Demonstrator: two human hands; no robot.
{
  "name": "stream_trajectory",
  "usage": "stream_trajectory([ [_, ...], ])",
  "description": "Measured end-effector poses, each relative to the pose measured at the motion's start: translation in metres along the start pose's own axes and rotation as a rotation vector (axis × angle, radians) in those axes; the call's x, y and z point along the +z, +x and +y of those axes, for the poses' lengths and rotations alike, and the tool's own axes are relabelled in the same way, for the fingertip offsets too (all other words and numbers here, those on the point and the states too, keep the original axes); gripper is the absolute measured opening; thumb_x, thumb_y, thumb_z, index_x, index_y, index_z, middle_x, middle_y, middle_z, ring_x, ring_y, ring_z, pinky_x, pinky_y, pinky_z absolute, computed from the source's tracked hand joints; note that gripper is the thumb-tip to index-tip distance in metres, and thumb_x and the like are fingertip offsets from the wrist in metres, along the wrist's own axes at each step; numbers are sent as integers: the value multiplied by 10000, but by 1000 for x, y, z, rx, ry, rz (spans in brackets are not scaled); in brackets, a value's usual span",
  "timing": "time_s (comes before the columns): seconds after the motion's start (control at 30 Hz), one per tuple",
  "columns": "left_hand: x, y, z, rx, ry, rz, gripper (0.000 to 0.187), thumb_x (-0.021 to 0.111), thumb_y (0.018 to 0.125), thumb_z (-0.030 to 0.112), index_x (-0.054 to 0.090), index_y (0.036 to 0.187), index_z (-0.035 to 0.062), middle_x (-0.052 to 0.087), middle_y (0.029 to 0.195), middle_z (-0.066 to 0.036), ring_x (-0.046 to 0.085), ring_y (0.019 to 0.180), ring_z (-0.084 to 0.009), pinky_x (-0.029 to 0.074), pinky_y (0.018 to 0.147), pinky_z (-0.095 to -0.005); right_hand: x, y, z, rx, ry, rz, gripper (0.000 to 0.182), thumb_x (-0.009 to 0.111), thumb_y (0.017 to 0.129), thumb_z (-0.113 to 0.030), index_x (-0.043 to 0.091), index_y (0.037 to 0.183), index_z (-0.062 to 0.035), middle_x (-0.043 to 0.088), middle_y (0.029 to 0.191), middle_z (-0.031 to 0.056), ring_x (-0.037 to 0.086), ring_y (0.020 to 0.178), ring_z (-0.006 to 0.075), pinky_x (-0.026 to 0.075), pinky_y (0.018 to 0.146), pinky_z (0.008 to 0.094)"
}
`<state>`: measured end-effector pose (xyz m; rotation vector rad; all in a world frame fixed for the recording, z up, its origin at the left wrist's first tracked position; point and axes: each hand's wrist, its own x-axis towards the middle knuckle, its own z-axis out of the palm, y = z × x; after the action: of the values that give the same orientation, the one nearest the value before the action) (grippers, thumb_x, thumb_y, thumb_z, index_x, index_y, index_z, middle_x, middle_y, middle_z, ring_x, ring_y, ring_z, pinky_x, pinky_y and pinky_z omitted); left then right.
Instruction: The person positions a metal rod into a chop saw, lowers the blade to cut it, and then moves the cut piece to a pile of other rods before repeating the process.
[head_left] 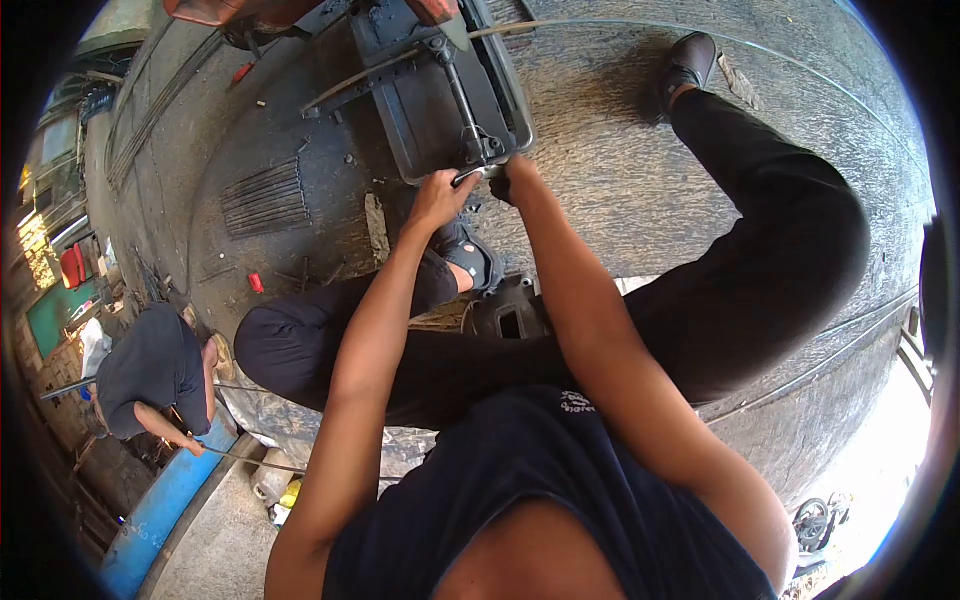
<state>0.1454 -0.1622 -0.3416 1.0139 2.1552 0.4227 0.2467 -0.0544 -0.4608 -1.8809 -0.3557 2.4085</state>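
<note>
A cut-off saw's black base (400, 125) lies on the ground ahead of me, with a screw clamp (462, 100) running along it toward me. At the near end of that screw, my left hand (438, 198) is closed around a dark clamp handle (463, 178). My right hand (519, 178) is closed right beside it at the same end; its fingers are in shadow, so what they grip is hidden. A long thin metal rod (610, 22) crosses the saw base under the orange saw head (245, 10).
A bundle of short dark rods (265, 199) lies on the floor left of the saw. A small red object (256, 283) is nearby. Another person (155, 375) crouches at lower left, one hand on a rod, by a blue beam (165, 510). A motorcycle (815, 525) stands at lower right.
</note>
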Motion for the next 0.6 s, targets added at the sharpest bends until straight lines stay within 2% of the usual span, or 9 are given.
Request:
stream_trajectory([
  [0.1,3,0,-3,9,-96,-40,534,619,921,464,674,847,-61,634,753,-274,639,729,-429,478,680,-450,15,-22,-18,172,203,166,258,470,908,-179,651,999,-18,652,873,150,663,782,276,558,613,447],
  [0.13,5,1,-3,7,-97,-42,534,619,921,464,674,847,-61,634,753,-274,639,729,-429,478,680,-450,16,-21,-15,144,74,216,256,558,880,-226,680,1011,-43,695,944,139,692,849,264,587,711,405],
  [0.17,8,-2,-1,52,-76,36,533,622,919,459,672,832,-64,635,749,-276,640,720,-425,480,676,-454,14,-16,-13,149,77,219,256,558,880,-226,680,1011,-43,695,944,139,692,849,264,587,711,405],
  [0.23,12,-3,2,94,-55,109,532,624,917,453,670,817,-68,635,745,-279,641,711,-421,482,671,-459,8,-5,-12,-243,-1620,40,315,705,792,-300,712,1009,-71,723,1040,102,704,967,226,583,833,350],
  [0.27,12,-4,5,55,3,116,536,631,911,447,662,789,-74,632,733,-283,638,707,-428,484,669,-466,9,43,14,-53,-1254,200,390,814,682,-331,733,992,-108,727,1083,70,688,1049,189,563,888,315],
  [0.4,12,0,15,-4,129,141,546,651,888,441,644,711,-76,622,700,-297,631,704,-456,488,664,-492,-17,203,96,-182,-1228,-56,405,825,668,-335,735,1010,-138,725,1084,66,687,1047,165,555,893,292],
  [0.47,13,1,18,-10,137,156,544,653,884,440,645,703,-74,622,704,-300,631,714,-463,487,664,-499,-23,251,137,-186,-654,101,383,786,702,-365,729,1014,-149,724,1070,61,694,1007,152,546,895,270],
  [0.5,14,-1,19,-13,144,172,542,656,879,438,645,696,-72,623,709,-303,631,723,-471,486,664,-507,-20,215,125,-173,-658,102,383,786,702,-365,729,1014,-149,724,1070,61,694,1007,152,546,895,270],
  [0.6,12,-2,29,-44,191,160,539,655,877,438,651,703,-71,626,712,-301,631,723,-475,487,671,-518,7,94,58,99,-153,85,242,509,927,-261,635,989,-63,672,911,103,650,718,255,554,664,428],
])
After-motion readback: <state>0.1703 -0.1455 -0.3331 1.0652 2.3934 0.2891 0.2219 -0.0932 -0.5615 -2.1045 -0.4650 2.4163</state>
